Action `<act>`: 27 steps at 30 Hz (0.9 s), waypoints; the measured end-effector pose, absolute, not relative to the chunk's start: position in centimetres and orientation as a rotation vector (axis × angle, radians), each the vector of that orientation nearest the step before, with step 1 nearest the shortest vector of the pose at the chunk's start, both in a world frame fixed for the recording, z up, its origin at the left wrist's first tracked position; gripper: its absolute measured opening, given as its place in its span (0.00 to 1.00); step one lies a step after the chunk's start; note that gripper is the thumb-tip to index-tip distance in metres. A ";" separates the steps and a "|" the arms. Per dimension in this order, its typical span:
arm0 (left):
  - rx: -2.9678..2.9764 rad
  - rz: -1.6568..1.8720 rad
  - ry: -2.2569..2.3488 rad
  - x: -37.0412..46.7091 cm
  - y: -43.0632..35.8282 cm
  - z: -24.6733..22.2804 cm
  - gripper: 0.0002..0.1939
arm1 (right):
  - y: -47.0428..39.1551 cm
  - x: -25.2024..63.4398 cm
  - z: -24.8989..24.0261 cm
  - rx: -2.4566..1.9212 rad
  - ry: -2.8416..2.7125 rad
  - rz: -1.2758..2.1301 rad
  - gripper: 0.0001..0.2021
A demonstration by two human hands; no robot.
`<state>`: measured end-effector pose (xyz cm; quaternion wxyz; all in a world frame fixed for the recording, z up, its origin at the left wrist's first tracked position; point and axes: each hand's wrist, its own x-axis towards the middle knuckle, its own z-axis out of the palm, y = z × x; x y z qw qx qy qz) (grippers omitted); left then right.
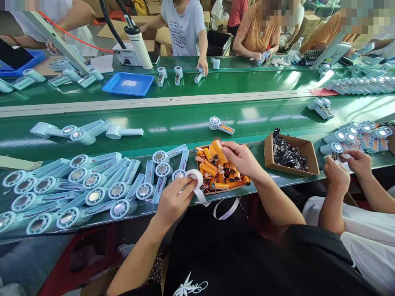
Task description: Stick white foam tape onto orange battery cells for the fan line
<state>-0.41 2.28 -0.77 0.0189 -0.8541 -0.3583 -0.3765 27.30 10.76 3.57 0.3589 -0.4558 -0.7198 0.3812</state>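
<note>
Centre of frame: right hand (240, 159) is pinching orange cylindrical battery (218, 151) over pile of wrapped batteries (221, 176), grip narrow. Left hand (173, 200) is holding white tape roll (199, 178) snugly. Battery probably handling stiff, smooth, fairly dense; mid-barrel suiting hold. Round-headed light-blue plastic housings (117, 191) are lying lower left.

Batteries (219, 153) smooth, glossy plastic-look wrap; casings (120, 208) smooth plastic, shiny metal-look centres; tape roll (199, 180) matt, papery; tabletop (175, 127) smooth, glossy; box (268, 153) matt cardboard

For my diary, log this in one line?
left hand: holds white tape roll; right hand: holds orange cylindrical battery; nearby: round-headed blue plastic parts
</note>
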 end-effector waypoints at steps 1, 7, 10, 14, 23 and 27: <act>-2.653 -1.188 -1.127 -0.3 2.3 -0.7 0.17 | 10.6 27.8 3.6 -1.117 -1.751 1.080 0.25; -2.406 -1.603 -1.450 2.1 3.1 0.3 0.11 | 7.9 27.1 4.5 -0.891 -1.651 1.525 0.20; -2.417 -1.803 -1.437 3.5 3.5 1.0 0.15 | 6.5 26.4 4.8 -0.860 -1.633 1.706 0.20; -2.624 -2.037 -1.249 4.4 3.8 1.4 0.10 | 6.0 26.8 4.8 -0.839 -1.728 1.790 0.21; -2.702 -2.068 -1.099 3.2 3.9 1.2 0.11 | 5.7 28.5 2.9 -0.572 -2.092 1.872 0.27; -2.742 -1.471 -0.982 1.7 3.8 1.8 0.18 | 5.5 29.6 2.7 -0.526 -1.590 2.006 0.26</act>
